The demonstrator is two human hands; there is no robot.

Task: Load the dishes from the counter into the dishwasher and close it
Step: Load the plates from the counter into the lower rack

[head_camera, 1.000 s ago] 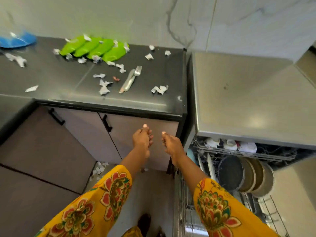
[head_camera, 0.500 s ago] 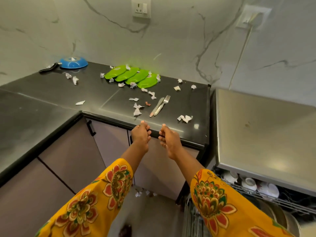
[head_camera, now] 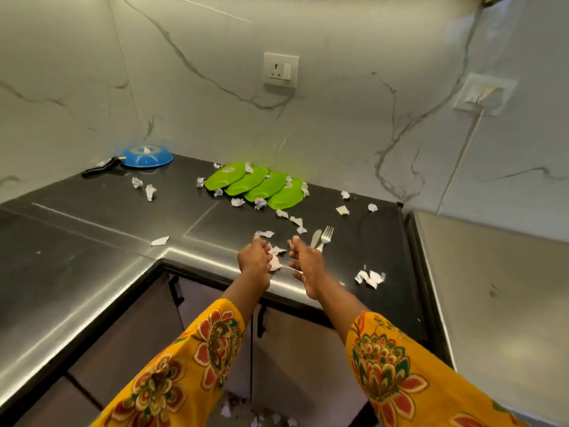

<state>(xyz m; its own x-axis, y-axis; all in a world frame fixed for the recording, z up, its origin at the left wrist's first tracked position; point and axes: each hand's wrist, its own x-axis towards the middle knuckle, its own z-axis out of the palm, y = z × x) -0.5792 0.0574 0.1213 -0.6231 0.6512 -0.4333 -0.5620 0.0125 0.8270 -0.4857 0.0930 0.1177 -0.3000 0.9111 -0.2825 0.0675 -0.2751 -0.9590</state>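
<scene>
Several green plates (head_camera: pixel 255 186) lie overlapping at the back of the dark counter (head_camera: pixel 92 241). A fork (head_camera: pixel 327 236) and a knife (head_camera: pixel 315 238) lie side by side nearer the front. A blue pan (head_camera: pixel 146 155) with a black handle sits in the far left corner. My left hand (head_camera: pixel 254 261) and my right hand (head_camera: pixel 304 265) hover close together over the counter's front edge, thumbs up, fingers loosely curled, holding nothing. The right hand is just short of the knife and fork. The left hand is over a crumpled paper scrap (head_camera: pixel 275 263).
Crumpled paper scraps (head_camera: pixel 369 277) are scattered over the counter and on the floor (head_camera: pixel 255 417). The dishwasher's flat top (head_camera: pixel 492 288) adjoins the counter on the right; its racks are out of view. Cabinet doors with black handles (head_camera: pixel 175 291) stand below.
My view has lifted from the open dishwasher racks to the counter and wall. Both hands have moved up and forward from in front of the cabinet to above the counter edge, near the cutlery.
</scene>
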